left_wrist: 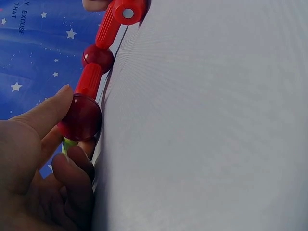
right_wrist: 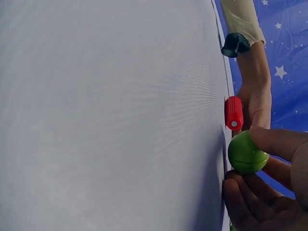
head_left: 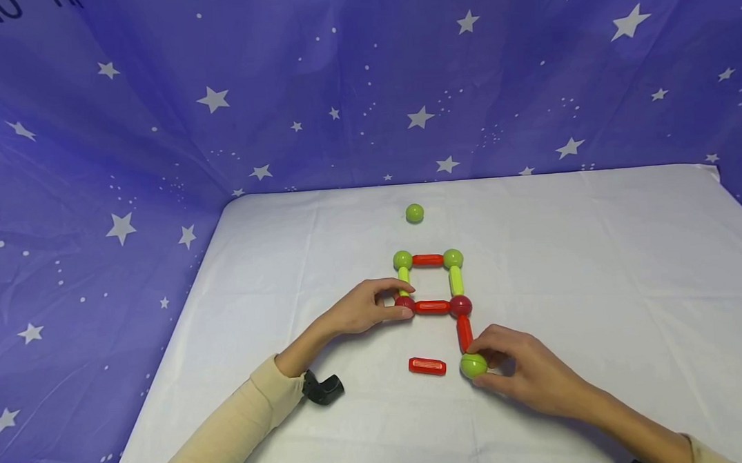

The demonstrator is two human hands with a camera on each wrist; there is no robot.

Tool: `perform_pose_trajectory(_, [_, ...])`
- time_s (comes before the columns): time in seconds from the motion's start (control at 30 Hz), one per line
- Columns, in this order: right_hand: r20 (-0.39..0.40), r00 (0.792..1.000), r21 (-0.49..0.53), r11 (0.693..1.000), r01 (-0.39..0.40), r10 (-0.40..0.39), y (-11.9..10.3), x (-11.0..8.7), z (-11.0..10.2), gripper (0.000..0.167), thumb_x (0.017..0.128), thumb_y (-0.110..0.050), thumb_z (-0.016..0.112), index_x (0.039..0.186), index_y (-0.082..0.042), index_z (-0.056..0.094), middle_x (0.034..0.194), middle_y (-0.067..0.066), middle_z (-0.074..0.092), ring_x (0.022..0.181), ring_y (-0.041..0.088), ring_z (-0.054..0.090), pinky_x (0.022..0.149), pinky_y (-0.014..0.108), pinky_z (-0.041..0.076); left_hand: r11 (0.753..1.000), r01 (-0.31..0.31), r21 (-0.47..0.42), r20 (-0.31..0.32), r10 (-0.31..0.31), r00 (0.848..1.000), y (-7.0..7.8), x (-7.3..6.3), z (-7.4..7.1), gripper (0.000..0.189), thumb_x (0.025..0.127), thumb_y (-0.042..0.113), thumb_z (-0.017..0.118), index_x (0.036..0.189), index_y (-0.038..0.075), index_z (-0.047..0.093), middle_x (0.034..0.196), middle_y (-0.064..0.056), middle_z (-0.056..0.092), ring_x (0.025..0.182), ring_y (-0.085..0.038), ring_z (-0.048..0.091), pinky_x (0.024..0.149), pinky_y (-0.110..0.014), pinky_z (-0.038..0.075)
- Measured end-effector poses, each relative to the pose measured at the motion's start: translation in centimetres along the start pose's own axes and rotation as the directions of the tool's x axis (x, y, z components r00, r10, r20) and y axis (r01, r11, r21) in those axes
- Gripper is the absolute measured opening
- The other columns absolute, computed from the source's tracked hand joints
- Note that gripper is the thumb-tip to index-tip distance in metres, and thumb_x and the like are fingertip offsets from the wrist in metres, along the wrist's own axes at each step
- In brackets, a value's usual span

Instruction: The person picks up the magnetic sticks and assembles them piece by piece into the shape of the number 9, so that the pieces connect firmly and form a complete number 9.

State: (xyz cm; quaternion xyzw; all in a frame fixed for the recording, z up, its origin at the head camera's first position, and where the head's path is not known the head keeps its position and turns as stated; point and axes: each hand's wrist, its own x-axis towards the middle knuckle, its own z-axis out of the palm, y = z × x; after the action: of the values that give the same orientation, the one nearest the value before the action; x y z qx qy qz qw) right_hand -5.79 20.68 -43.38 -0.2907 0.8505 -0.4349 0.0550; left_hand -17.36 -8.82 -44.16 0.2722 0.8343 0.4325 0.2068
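Note:
A square of rods and balls lies flat on the table. Green balls (head_left: 402,260) form its far corners and red balls (head_left: 460,305) its near ones, with red rods (head_left: 432,307) and yellow-green rods (head_left: 456,281) between. My left hand (head_left: 362,306) grips the near-left red ball (left_wrist: 82,118) between thumb and fingers. From the near-right red ball another red rod (head_left: 464,333) runs toward me. At its near end my right hand (head_left: 532,369) pinches a green ball (right_wrist: 248,153) between thumb and fingers.
One loose red rod (head_left: 426,366) lies left of the right hand's ball. A loose green ball (head_left: 414,213) sits beyond the square. White cloth covers the table (head_left: 596,263), and a blue star-patterned curtain (head_left: 365,87) hangs behind. A black wrist device (head_left: 322,388) juts from the left sleeve.

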Motion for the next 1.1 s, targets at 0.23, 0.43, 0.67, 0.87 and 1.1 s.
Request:
perform_pose_trajectory(0.23, [-0.016,0.999,-0.036,0.999,-0.038,0.037,0.13,0.04,0.29,0.036,0.078,-0.013,0.085,0.106,-0.024,0.067,0.095,-0.015,0.061,0.081,0.009,0.057,0.071,0.025,0.05,1.0,-0.007,-0.004,0.0,0.007,1.0,0.06,-0.01,0.0,0.042,0.088,0.035,0.076,0.125,0.019,0.066,0.102,0.003,0.06,0.072,-0.016,0.047,0.064,-0.027,0.038])
perform_pose_trajectory(0.43, [-0.016,0.999,-0.038,0.998,-0.048,0.048,0.1,0.03,0.32,0.036,0.077,-0.013,0.085,0.106,-0.024,0.067,0.094,-0.015,0.061,0.081,0.009,0.057,0.071,0.026,0.05,1.0,-0.01,-0.003,-0.002,0.01,1.0,0.06,0.0,0.02,0.041,0.088,0.035,0.076,0.125,0.019,0.066,0.102,0.004,0.06,0.071,-0.015,0.047,0.064,-0.026,0.038])
perform_pose_trajectory(0.67, [-0.01,0.999,-0.038,0.998,-0.043,0.042,0.06,-0.02,0.42,0.035,0.078,-0.013,0.085,0.106,-0.024,0.067,0.095,-0.015,0.061,0.081,0.009,0.057,0.072,0.026,0.05,1.0,-0.008,-0.003,-0.002,0.008,1.0,0.03,-0.2,0.02,0.041,0.088,0.035,0.076,0.125,0.018,0.066,0.102,0.004,0.06,0.068,-0.014,0.046,0.062,-0.026,0.037])
perform_pose_trajectory(0.87, [-0.004,0.998,-0.045,0.997,-0.057,0.056,0.01,-0.04,0.34,0.034,0.079,-0.015,0.084,0.107,-0.025,0.067,0.095,-0.016,0.061,0.082,0.009,0.058,0.074,0.026,0.05,1.0,-0.005,0.004,-0.004,0.005,1.0,0.08,-0.19,0.04,0.042,0.088,0.035,0.076,0.125,0.019,0.066,0.102,0.004,0.06,0.068,-0.013,0.046,0.063,-0.026,0.037])
perform_pose_trajectory(1.1, [-0.002,0.998,-0.049,0.997,-0.063,0.063,-0.03,-0.03,0.19,0.034,0.079,-0.015,0.084,0.107,-0.025,0.067,0.095,-0.016,0.061,0.082,0.01,0.057,0.074,0.026,0.05,1.0,-0.012,0.001,-0.005,0.012,1.0,0.11,-0.12,0.02,0.041,0.088,0.034,0.076,0.125,0.018,0.066,0.101,0.003,0.06,0.068,-0.014,0.046,0.062,-0.026,0.037])
